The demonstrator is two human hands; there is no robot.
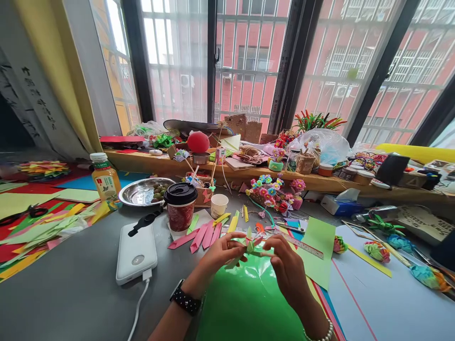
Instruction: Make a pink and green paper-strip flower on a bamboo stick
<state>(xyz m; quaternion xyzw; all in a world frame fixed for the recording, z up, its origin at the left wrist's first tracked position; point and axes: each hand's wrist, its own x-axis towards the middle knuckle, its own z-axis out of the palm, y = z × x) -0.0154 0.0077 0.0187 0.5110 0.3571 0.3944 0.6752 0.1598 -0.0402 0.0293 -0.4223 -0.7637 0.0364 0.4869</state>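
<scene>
A small green and pink folded paper piece is held up over a shiny green surface. My left hand, with a watch on its wrist, grips the piece from the left between bent fingers. On the other side, my right hand pinches the end of a strip that reaches out from the piece; a beaded bracelet circles that wrist. Several folded pink paper strips lie just beyond my left hand. A ruler and a light green sheet lie beyond my right hand.
A lidded cup, a paper cup, a metal plate and a juice bottle stand behind. A white power bank with a cable lies left. Paper flowers lie right. Scissors rest among strips, far left.
</scene>
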